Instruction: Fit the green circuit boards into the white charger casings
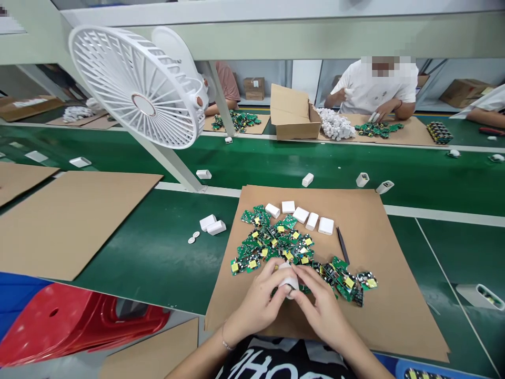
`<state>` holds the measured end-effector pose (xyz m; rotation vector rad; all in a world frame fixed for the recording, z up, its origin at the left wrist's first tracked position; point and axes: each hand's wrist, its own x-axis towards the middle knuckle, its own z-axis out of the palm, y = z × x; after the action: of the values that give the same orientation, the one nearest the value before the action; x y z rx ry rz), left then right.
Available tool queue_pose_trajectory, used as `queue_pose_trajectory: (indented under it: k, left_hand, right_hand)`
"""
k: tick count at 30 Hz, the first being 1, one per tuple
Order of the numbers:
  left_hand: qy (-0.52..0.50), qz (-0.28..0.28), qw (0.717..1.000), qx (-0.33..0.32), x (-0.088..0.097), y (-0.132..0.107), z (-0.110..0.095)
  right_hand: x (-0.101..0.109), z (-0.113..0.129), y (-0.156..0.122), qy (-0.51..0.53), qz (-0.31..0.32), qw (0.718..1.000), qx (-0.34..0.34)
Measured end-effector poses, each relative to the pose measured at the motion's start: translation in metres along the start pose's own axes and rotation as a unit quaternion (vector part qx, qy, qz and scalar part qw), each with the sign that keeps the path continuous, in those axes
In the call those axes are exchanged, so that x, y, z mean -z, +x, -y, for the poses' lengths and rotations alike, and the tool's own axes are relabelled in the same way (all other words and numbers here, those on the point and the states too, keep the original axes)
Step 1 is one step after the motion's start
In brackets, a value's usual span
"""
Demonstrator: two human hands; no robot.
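Note:
A white plastic charger housing [290,279] is held between my two hands, close to my body. The fingers of my left hand [264,295] wrap its left side, while my right hand [320,299] pinches it from the right. Something dark shows at the housing's near end, partly covered by my thumbs. Just beyond my hands lies a heap of green circuit boards [276,239] with yellow parts. Several white housings [300,215] stand in a row behind the heap. To their right rests a pair of black tweezers [342,245].
Under the boards is a brown cardboard sheet [394,295]. Two white housings [216,227] and two small white caps [191,240] lie left of it. A white fan [144,105] stands on the left. Across the green conveyor belt [252,160], carrying several housings, a person in white [379,89] works.

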<state>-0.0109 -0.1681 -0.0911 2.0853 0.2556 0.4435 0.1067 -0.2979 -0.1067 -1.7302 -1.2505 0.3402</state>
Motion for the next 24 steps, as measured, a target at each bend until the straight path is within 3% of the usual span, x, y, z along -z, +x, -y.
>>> queue_pose_trajectory:
  k: [3, 5, 10, 15, 18, 24]
  left_hand:
    - [-0.084, -0.025, 0.995, 0.040, -0.006, 0.003, 0.005]
    - [-0.113, 0.004, 0.993, 0.042, -0.007, 0.005, 0.005]
    - [-0.016, 0.076, 0.994, 0.074, 0.000, 0.010, -0.003]
    - [0.072, 0.068, 0.995, -0.002, 0.002, 0.014, -0.006]
    - [0.117, 0.049, 0.991, -0.038, 0.003, 0.015, -0.009]
    - [0.146, 0.043, 0.987, -0.057, 0.018, 0.015, -0.014]
  right_hand:
    - [0.003, 0.000, 0.003, 0.006, -0.019, 1.000, 0.010]
    - [0.005, 0.003, 0.004, 0.036, -0.032, 0.999, 0.008]
    - [0.014, 0.011, -0.001, 0.085, -0.024, 0.996, -0.018]
    - [0.036, 0.018, 0.002, -0.039, 0.025, 0.996, 0.079]
    - [0.046, 0.021, 0.010, -0.092, 0.063, 0.989, 0.097]
    - [0.055, 0.008, 0.011, -0.003, 0.015, 0.999, 0.050]
